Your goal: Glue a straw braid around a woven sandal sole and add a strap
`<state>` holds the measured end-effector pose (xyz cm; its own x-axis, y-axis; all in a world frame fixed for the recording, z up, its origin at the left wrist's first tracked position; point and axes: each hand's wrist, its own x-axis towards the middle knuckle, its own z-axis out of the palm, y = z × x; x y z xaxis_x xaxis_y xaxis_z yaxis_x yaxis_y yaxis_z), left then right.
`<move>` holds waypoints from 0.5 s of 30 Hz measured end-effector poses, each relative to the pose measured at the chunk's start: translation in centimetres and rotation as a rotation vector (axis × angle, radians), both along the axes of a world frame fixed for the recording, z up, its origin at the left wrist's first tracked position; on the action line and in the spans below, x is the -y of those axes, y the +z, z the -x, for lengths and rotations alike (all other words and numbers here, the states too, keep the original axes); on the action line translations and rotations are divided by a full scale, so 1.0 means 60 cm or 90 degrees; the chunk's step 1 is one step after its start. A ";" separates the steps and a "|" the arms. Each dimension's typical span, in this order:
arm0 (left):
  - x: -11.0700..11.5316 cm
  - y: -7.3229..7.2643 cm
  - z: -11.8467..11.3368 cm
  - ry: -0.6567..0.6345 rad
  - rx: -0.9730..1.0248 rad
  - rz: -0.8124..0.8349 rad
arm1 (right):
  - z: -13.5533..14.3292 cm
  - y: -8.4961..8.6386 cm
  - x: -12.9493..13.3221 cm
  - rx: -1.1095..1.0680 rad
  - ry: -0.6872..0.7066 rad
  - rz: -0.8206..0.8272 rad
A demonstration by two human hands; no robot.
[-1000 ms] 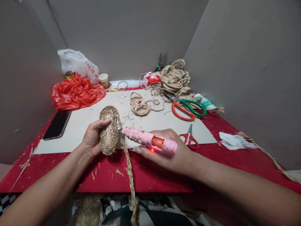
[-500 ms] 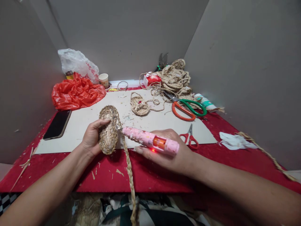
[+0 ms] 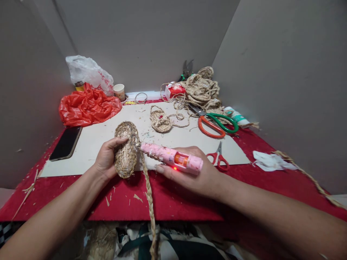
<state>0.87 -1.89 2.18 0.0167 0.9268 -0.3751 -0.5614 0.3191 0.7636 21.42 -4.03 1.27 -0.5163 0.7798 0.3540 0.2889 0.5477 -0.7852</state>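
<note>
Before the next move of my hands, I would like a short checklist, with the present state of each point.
1. Left hand grips the woven oval: ok.
2. Right hand holds the pink glue gun: ok.
3. Red light on the gun is lit: ok.
4. Nozzle is hot enough: cannot tell.
5. Braid lies wholly on the table: not ok, it hangs over the front edge.
</note>
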 end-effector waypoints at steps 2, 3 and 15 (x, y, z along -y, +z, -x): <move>0.000 0.000 -0.001 0.000 0.001 0.002 | 0.001 -0.001 -0.001 -0.001 0.002 -0.011; 0.000 0.000 -0.001 0.000 0.001 0.006 | 0.001 -0.002 -0.001 -0.001 0.003 -0.015; 0.001 -0.001 0.005 0.029 0.021 0.008 | -0.024 0.017 -0.002 0.061 -0.055 -0.031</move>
